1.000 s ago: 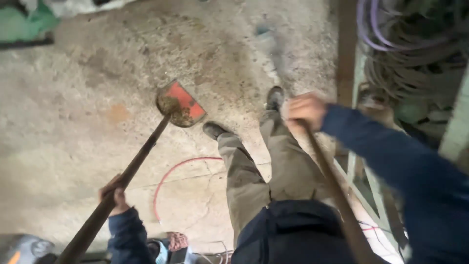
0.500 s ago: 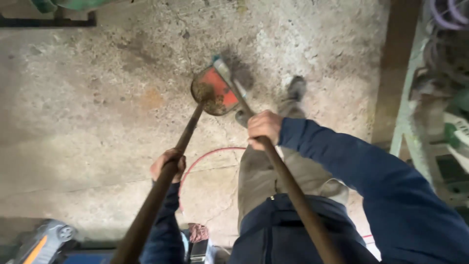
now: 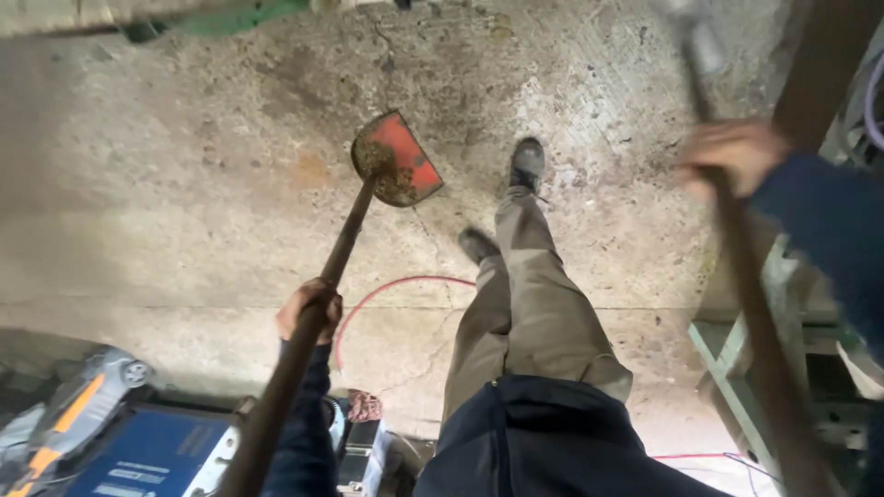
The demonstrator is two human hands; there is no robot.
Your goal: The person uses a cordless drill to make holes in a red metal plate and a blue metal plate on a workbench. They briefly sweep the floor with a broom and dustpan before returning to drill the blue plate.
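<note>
Left hand: your left hand point(image 3: 309, 308) is wrapped around the hoe point(image 3: 398, 164) handle about midway down, fingers curled tight and pressed together on the wood. Gripping that far along probably helps you keep the heavy end steady.

Hoe: the red blade is caked with dirt and hangs out in front of you above the floor point(image 3: 166, 184), well ahead of your boots point(image 3: 527, 164). Handle slants back toward your left hip.

Right hand: your right hand point(image 3: 737, 152) is up high on a second pole point(image 3: 750, 304), a long wooden shaft running from the top of the view down past your right side. It's blurry, so fingers look closed around it but honestly can't tell how exactly.

Pole tip: the top end is a grey smear, can't make out what's on it.

Floor stuff: a red cable point(image 3: 387, 290) loops on the concrete just beside your feet.

Containers: a blue case point(image 3: 157, 451) sits low left, lid shut, so no idea what's inside. A green frame point(image 3: 737, 354) stands on your right.
</note>
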